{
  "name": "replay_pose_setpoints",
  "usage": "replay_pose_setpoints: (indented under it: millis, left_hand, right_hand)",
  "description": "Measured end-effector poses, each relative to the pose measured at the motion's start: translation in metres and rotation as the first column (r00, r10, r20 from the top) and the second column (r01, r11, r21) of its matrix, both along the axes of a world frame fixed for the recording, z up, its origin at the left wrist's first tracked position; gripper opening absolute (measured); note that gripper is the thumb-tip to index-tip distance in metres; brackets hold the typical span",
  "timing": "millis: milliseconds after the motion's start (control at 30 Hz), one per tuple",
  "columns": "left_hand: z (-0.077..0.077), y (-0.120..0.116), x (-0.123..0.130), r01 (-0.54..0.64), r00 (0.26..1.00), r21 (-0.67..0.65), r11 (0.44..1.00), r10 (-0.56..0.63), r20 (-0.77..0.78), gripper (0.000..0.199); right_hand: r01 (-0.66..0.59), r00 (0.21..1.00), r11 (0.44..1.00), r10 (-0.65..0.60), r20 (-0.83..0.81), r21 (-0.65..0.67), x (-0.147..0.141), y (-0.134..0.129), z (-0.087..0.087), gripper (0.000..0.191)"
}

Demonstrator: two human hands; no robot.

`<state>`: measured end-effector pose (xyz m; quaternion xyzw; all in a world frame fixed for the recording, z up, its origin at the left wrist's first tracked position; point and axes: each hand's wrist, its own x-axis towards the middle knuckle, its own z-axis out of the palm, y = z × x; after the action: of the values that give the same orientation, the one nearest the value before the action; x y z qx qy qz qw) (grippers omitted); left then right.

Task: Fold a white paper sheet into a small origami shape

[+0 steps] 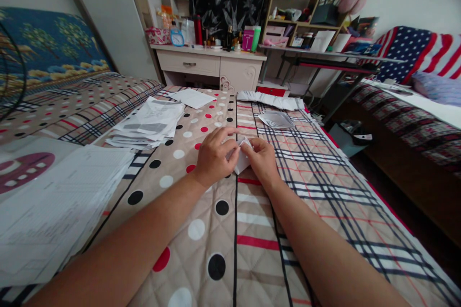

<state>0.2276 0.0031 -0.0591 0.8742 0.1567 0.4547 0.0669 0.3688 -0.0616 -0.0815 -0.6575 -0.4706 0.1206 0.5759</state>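
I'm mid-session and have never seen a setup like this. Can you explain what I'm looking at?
There's no machine: these are a person's bare hands, seen by one head-worn camera looking forward and down. The left hand and right hand pinch a small folded white paper between them, above a patterned quilt. On the quilt's left lie a large paper pile, a smaller paper stack and a white sheet. Beyond the right hand are a row of white folded pieces and a flat greyish item I can't identify.

Left hand and right hand pinch close together.
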Motion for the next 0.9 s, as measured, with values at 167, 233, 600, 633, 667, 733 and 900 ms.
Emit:
replay_pose_setpoints:
  millis: [167,233,600,633,667,733,900]
  left_hand:
    - [-0.004,0.006,0.004,0.109,0.981,-0.28,0.954,-0.058,0.185,0.009]
    - [-0.007,0.01,0.006,0.114,0.965,-0.427,0.897,0.002,0.261,0.01]
    - [-0.01,0.017,0.008,0.165,0.976,-0.603,0.78,-0.04,0.215,0.018]
    - [-0.01,0.017,0.008,0.16,0.977,-0.594,0.789,-0.041,0.209,0.017]
    - [-0.01,0.018,0.008,0.157,0.978,-0.591,0.792,-0.043,0.203,0.017]
    - [-0.01,0.02,0.008,0.15,0.981,-0.6,0.786,-0.044,0.188,0.017]
    - [-0.009,0.019,0.005,0.033,0.996,-0.528,0.848,0.018,0.09,0.032]
  right_hand:
    - [-0.143,0.985,0.98,0.155,-0.082,0.137,0.0,0.003,0.0,0.024]
    - [-0.168,0.978,0.973,0.184,-0.095,0.16,-0.001,0.004,-0.001,0.023]
    - [-0.236,0.969,0.957,0.245,-0.031,0.17,-0.005,0.0,0.002,0.031]
    - [-0.249,0.966,0.953,0.256,-0.023,0.171,-0.006,0.0,0.003,0.03]
    - [-0.263,0.963,0.948,0.269,-0.011,0.178,-0.007,-0.001,0.004,0.028]
    - [-0.289,0.957,0.939,0.29,0.021,0.19,-0.009,-0.001,0.007,0.025]
    - [-0.303,0.953,0.939,0.292,0.088,0.166,-0.012,-0.001,0.008,0.024]
